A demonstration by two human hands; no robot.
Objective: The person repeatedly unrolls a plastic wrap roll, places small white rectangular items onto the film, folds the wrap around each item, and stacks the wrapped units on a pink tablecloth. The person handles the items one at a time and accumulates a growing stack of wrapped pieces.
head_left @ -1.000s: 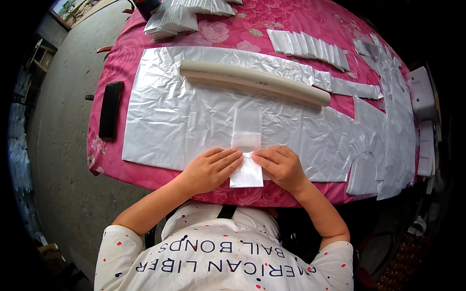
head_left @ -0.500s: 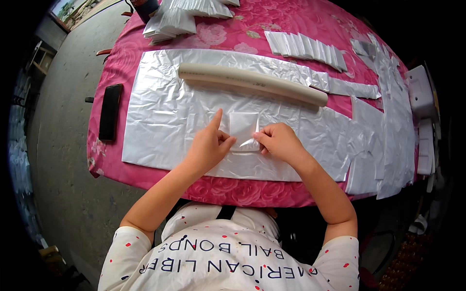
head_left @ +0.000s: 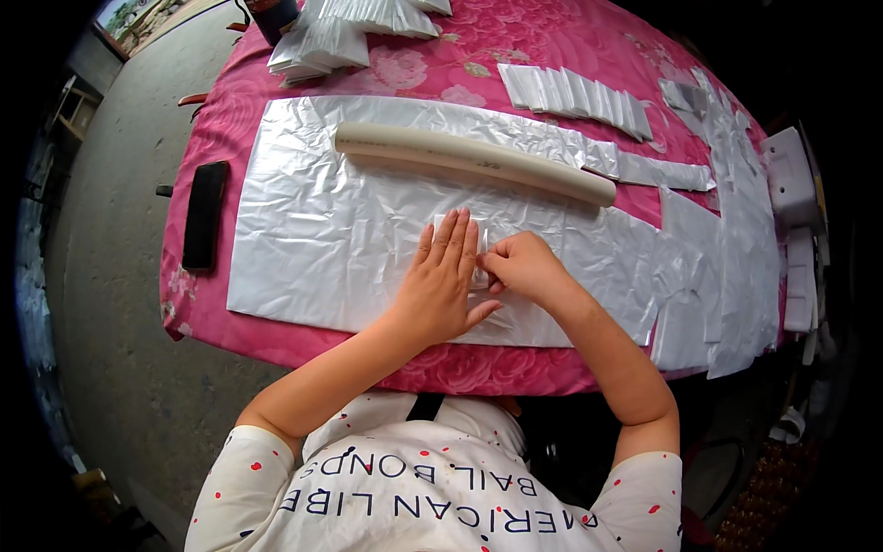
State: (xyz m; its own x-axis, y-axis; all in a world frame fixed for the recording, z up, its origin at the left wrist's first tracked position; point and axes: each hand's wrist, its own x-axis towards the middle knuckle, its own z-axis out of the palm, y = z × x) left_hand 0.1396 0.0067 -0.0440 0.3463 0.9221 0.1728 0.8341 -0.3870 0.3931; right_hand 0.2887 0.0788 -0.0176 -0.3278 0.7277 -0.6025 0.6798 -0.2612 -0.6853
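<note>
A small folded clear plastic bag [head_left: 485,232] lies on a large silvery plastic sheet [head_left: 313,230] spread over the pink flowered table [head_left: 230,101]. My left hand [head_left: 441,281] lies flat on the bag, fingers together and stretched forward, covering most of it. My right hand [head_left: 522,267] is curled just to its right, fingertips pinching the bag's right edge. A long beige tube [head_left: 474,163] rests across the sheet beyond both hands.
A black phone [head_left: 203,214] lies at the table's left edge. Stacks of folded clear bags sit at the far left [head_left: 317,41] and in a row at the far right [head_left: 575,92]. More silvery sheet pieces [head_left: 736,230] and white boxes [head_left: 796,179] crowd the right side.
The bag was folded up from the table's near edge to a small square farther in. My left hand went from pointing one finger to pressing flat on it.
</note>
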